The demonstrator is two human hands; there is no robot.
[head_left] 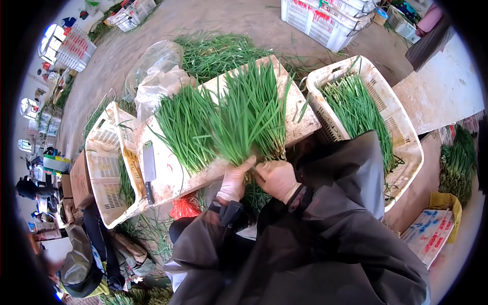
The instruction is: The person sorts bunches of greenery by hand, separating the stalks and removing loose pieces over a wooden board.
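Note:
A bunch of green chives (238,129) stands fanned out over the near edge of a white board (302,122). My gloved left hand (236,180) is closed around its lower stems. Beside it my gloved right hand (277,179) is closed with bent fingers at the stem ends, its fingertips partly hidden. Two more heaps lie on the board: left chives (185,127) and right chives (272,117), behind and touching the held bunch. A knife (148,170) with a dark handle rests at the board's left end.
Right of the board, a white crate (406,137) holds more chives. Another dirty crate (104,168) stands at the left. Beyond the board are loose chives (218,53) and clear plastic bags (162,76). A red bag (185,206) sits below the board. Stacked crates (325,23) stand farther back.

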